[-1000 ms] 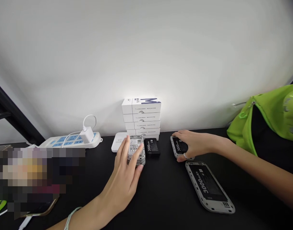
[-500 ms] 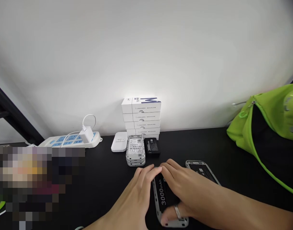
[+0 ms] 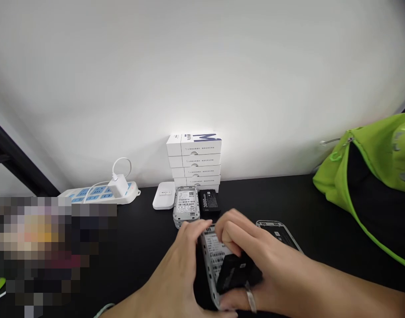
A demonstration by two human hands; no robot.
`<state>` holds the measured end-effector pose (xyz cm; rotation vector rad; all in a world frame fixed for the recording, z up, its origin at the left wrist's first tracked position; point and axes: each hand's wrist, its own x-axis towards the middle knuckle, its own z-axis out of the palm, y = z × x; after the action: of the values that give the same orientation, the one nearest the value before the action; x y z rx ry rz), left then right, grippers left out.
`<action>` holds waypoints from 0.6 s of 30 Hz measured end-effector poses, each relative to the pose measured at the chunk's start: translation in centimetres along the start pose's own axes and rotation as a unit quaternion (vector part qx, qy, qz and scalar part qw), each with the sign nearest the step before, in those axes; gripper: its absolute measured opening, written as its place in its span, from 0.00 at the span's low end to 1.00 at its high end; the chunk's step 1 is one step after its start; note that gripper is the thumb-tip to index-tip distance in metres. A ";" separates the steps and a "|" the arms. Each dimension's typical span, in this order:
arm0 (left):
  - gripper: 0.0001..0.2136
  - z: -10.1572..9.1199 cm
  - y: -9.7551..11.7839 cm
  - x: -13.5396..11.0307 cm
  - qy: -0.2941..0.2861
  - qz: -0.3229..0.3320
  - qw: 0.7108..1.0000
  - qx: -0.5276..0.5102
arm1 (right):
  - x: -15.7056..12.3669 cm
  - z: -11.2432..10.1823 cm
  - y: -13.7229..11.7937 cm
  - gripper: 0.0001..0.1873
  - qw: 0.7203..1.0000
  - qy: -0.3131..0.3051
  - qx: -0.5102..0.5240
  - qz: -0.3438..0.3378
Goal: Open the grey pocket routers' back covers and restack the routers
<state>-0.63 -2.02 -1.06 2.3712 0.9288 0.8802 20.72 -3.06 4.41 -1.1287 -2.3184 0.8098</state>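
Note:
My left hand (image 3: 181, 263) grips the left side of a grey pocket Wi-Fi device (image 3: 215, 256), its back cover off and a printed label showing inside. Between the fingers and thumb of my right hand (image 3: 255, 247), which wears a ring, is a black battery (image 3: 236, 273). The battery is tilted up out of the device's bay; its lower end is partly hidden by my thumb. Just right of my right hand lies a second open device (image 3: 282, 232) with a battery in it. Beyond my hands are a stack of similar open devices (image 3: 186, 204) and a loose 3000mAh battery (image 3: 209, 201).
Several white boxes (image 3: 200, 161) are piled against the wall. A white closed device (image 3: 164, 195) lies left of the stack. Farther left is a power strip (image 3: 99, 193) with a charger (image 3: 118, 185) plugged in. A green bag (image 3: 335, 176) stands at the right.
The battery, which was lying flat in the device, is now tilted up in my right hand, uncovering the label beneath. The device has shifted slightly left.

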 end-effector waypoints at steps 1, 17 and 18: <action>0.50 -0.2 0.2 0.1 0.014 0.005 1.000 0.004 | -0.4 -0.3 -0.2 0.18 1.000 -0.025 0.002 0.011; 0.23 -1.5 -2.1 1.9 0.087 -0.181 0.976 0.080 | 6.6 -2.7 6.5 0.24 0.972 0.056 0.183 0.134; 0.22 -1.5 -2.2 1.9 0.077 -0.188 0.977 0.070 | 6.8 -2.6 6.8 0.25 0.975 0.048 0.175 0.124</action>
<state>-1.56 1.13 -0.54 2.1519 1.4873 0.8747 22.17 6.58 2.66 -1.2758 -1.8813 1.1742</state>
